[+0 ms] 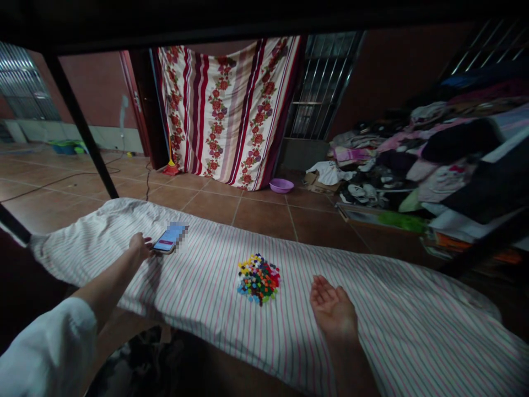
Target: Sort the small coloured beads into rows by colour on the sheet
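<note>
My left hand (141,245) is at the near left corner of a smartphone (167,241) with a lit screen, part of it blurred out. The fingers are slightly bent and apart, with the tips close to the phone's edge; I cannot tell whether they touch it. A small heap of many-coloured little pieces (259,280) lies on the striped cloth (198,275), between my hands. To the right of the heap, my right hand (334,309) is held palm up, fingers loosely extended and nothing in it.
Dark frame bars (78,121) stand at the left and cross overhead. Beyond the cloth is a tiled floor (264,215) with a purple basin (281,186) and a red dustpan (171,169). A floral curtain (227,110) hangs behind. Piled clothes (413,143) fill the right.
</note>
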A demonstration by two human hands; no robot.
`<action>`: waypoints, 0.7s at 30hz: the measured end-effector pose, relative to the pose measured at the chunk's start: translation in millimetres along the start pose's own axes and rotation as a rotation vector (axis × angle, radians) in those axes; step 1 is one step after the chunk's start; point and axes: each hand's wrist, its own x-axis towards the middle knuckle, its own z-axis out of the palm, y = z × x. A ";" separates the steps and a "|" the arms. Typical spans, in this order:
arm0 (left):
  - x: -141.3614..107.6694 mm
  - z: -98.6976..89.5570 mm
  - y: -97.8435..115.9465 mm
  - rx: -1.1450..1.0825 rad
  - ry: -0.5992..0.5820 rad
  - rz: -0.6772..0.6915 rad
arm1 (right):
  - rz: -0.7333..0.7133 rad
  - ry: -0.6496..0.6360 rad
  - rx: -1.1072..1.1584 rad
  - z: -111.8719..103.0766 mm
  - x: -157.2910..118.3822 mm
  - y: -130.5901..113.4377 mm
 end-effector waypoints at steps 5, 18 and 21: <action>-3.1 2.6 6.9 0.085 0.101 -0.045 | 0.004 0.004 0.006 -2.0 1.1 -1.7; -10.4 -1.5 12.9 0.095 0.077 -0.052 | -0.038 -0.024 -0.071 -3.6 9.6 4.9; -11.4 -0.9 12.9 0.102 0.085 -0.049 | -0.032 -0.009 -0.053 -4.8 8.3 2.9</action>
